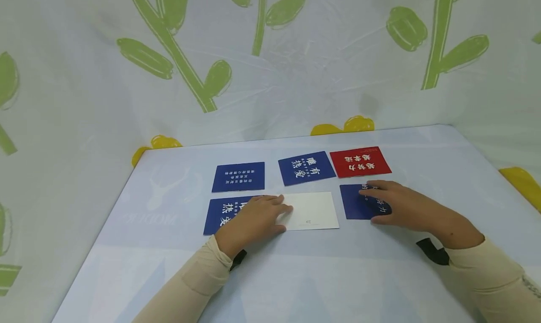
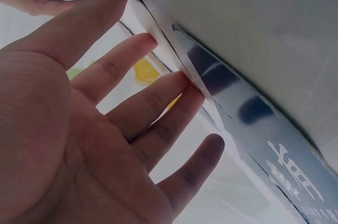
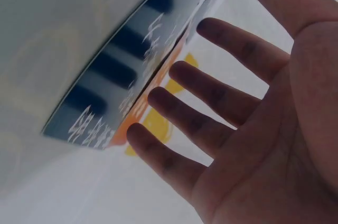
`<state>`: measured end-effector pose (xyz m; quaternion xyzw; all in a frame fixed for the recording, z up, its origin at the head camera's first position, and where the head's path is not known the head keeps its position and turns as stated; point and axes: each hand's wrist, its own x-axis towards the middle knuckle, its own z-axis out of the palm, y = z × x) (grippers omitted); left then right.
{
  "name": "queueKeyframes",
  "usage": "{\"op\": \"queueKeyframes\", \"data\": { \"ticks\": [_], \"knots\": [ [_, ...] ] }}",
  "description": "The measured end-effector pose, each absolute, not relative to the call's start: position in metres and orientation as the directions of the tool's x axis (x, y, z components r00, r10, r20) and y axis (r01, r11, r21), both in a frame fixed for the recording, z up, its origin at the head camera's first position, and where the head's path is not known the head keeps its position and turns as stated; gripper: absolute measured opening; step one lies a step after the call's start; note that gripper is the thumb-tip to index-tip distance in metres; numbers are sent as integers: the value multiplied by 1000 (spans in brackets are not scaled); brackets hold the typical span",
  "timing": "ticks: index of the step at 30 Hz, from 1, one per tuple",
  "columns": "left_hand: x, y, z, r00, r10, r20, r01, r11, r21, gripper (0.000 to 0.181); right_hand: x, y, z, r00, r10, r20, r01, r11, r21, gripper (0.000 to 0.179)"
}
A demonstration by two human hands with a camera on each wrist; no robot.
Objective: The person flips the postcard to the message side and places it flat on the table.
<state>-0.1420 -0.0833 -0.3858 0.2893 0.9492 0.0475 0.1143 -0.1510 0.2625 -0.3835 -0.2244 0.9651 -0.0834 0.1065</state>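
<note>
My left hand (image 1: 252, 222) rests its fingertips on the left part of a white card (image 1: 314, 211), fingers spread and mostly straight. A blue card with white characters (image 1: 215, 218) lies to its left, partly covered by the hand. My right hand (image 1: 407, 208) is over another blue card (image 1: 352, 204), hiding its right side. In the right wrist view, the spread fingers hover over this blue card (image 3: 113, 76) and cast shadows on it; nothing is gripped. The left wrist view shows the left fingertips at the white card's surface, with a blue card (image 2: 296, 166) beside it.
Behind the hands lie a blue card (image 1: 238, 176) at the left, a tilted blue card (image 1: 307, 168) in the middle and a red card (image 1: 360, 162) at the right. All rest on a pale covered table (image 1: 321, 276). A leaf-patterned cloth wall (image 1: 317, 88) stands behind.
</note>
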Motion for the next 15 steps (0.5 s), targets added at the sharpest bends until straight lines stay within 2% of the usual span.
{"op": "queueKeyframes", "data": {
  "ticks": [7, 15],
  "knots": [
    [-143, -84, -388, -803, 561, -200, 538, 828, 160, 50, -154, 269, -387, -885, -416, -209, -368, 900, -233, 76],
    [-144, -84, -388, -804, 566, -185, 543, 824, 163, 51, -156, 272, -389, -882, -425, -204, -371, 893, -255, 71]
  ]
}}
